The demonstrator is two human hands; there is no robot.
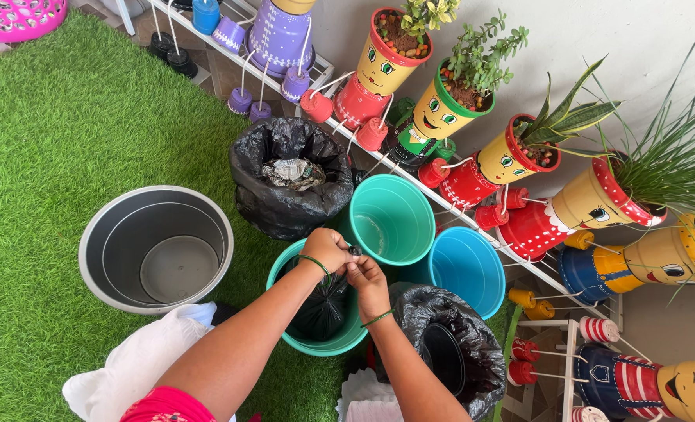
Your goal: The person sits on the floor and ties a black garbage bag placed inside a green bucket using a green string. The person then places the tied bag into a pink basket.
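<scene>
A black plastic bin liner [324,301] is being pinched at its top edge by the left hand [328,248] and the right hand [368,279], fingers clamped together on it. The liner is being held inside a teal round plastic bucket [316,340] on the green artificial grass [66,125]. Left of that bucket, a grey metal bucket [156,248] is being left standing; beyond it, an empty teal plastic bucket [390,219] is being kept.

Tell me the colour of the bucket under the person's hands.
Teal green bucket, lined with a black bag; the head view shows it, below both hands.
</scene>
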